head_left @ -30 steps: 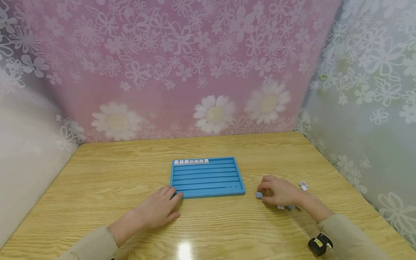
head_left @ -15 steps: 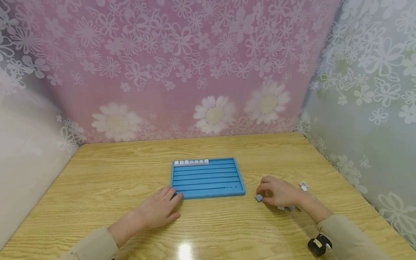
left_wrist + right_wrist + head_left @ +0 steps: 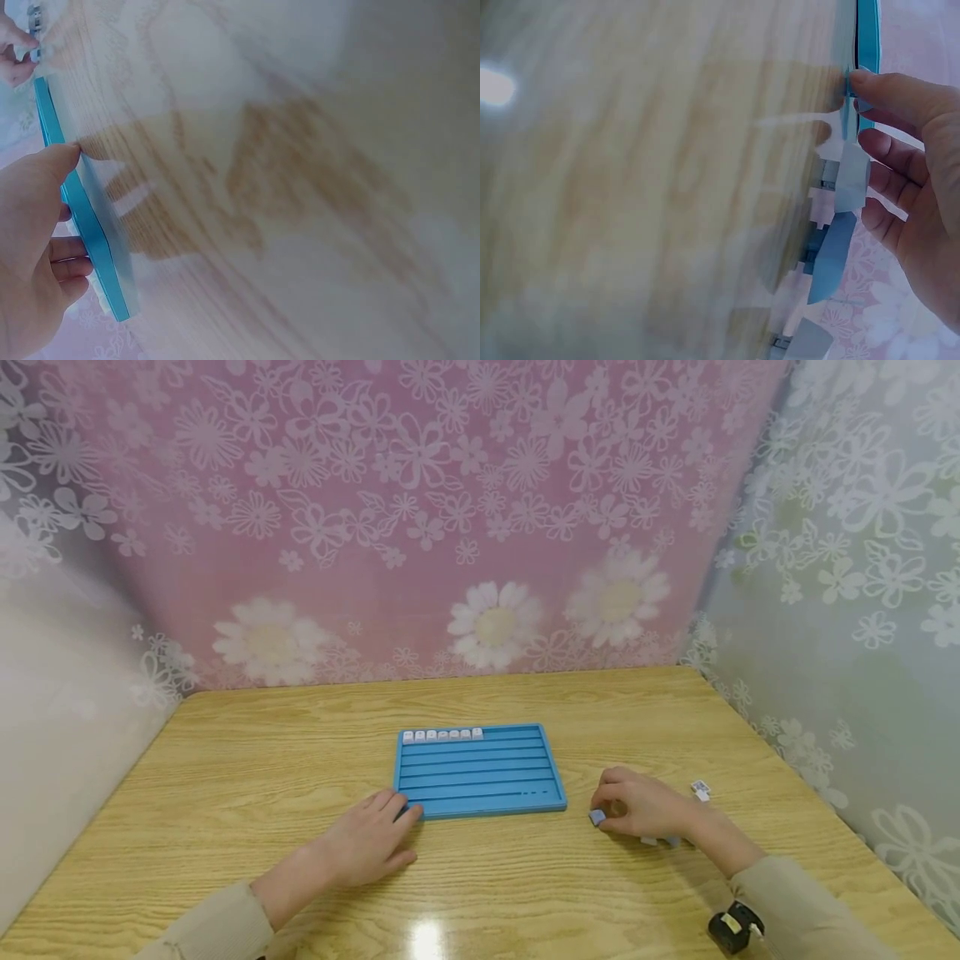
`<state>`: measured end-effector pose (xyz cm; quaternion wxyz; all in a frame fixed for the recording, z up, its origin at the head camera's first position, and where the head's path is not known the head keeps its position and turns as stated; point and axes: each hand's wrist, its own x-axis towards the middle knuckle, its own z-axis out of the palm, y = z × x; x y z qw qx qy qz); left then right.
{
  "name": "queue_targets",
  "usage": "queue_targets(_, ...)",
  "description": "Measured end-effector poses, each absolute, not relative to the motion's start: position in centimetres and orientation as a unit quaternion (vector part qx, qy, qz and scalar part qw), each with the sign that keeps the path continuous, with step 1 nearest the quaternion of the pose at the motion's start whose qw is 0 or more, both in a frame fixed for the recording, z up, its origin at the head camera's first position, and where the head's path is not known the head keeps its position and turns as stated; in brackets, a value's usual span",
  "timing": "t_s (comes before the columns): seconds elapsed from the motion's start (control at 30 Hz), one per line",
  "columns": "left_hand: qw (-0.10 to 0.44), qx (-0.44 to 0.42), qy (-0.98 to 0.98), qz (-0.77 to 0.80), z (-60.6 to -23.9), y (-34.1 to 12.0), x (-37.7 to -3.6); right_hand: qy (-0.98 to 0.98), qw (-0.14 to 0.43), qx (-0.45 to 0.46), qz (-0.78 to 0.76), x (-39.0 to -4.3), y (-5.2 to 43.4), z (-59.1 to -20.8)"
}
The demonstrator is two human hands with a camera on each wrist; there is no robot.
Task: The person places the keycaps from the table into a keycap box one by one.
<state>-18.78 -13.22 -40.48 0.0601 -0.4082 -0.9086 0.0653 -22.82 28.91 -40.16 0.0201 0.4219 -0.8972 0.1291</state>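
A blue ridged tray (image 3: 480,775) shaped like a keyboard lies on the table, with several white keycaps (image 3: 442,736) lined up at the left of its top row. My left hand (image 3: 367,842) rests at its near left corner; in the left wrist view the thumb (image 3: 64,159) touches the tray's edge. To the right of the tray, my right hand (image 3: 641,803) pinches a small blue keycap (image 3: 597,817) between thumb and fingers, low over the table. In the right wrist view the fingers mostly hide that piece. Loose keycaps (image 3: 832,255) lie beside the right hand.
Two white pieces (image 3: 701,789) lie beyond the right wrist. A pale piece (image 3: 649,841) shows below the right palm. A black device (image 3: 735,927) is by the right sleeve. Floral walls (image 3: 480,527) close in the wooden table (image 3: 300,752) at the back and sides.
The blue keycap in my right hand has turned and dipped slightly, then stayed nearly still. My left hand and the tray have not moved.
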Motion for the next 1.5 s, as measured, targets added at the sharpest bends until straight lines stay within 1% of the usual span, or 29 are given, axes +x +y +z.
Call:
queue_targets(0.17,0.061,-0.412,-0.907,0.067,-40.3,-13.1,-18.7,-0.911,-0.005,0.391,0.134,-23.1,28.7,-39.5)
queue_targets(0.33,0.063,-0.412,-0.907,0.064,-40.3,-13.2,-18.7,-0.923,0.009,0.362,0.129,-23.7,28.1,-38.3)
queue_targets(0.53,0.06,-0.411,-0.907,0.066,-40.4,-13.2,-18.8,-0.912,0.058,0.387,0.121,-24.9,27.4,-37.4)
queue_targets(0.67,0.05,-0.408,-0.909,0.07,-40.4,-13.2,-18.8,-0.906,0.076,0.401,0.114,-25.5,26.7,-37.1)
queue_targets(0.8,0.045,-0.407,-0.91,0.068,-40.5,-13.3,-18.8,-0.904,0.079,0.406,0.109,-26.1,25.9,-36.9)
queue_targets(0.93,0.054,-0.406,-0.91,0.068,-40.5,-13.4,-18.8,-0.905,0.074,0.404,0.114,-27.0,25.0,-36.6)
queue_targets(1.1,0.072,-0.417,-0.904,0.069,-40.5,-13.3,-18.9,-0.91,0.058,0.394,0.113,-27.5,24.1,-36.3)
queue_targets(1.23,0.088,-0.422,-0.899,0.079,-40.5,-13.3,-19.0,-0.908,0.06,0.401,0.103,-27.8,23.5,-36.2)
queue_targets(1.5,0.078,-0.414,-0.902,0.092,-40.3,-12.9,-19.0,-0.905,0.069,0.409,0.095,-28.4,22.1,-36.1)
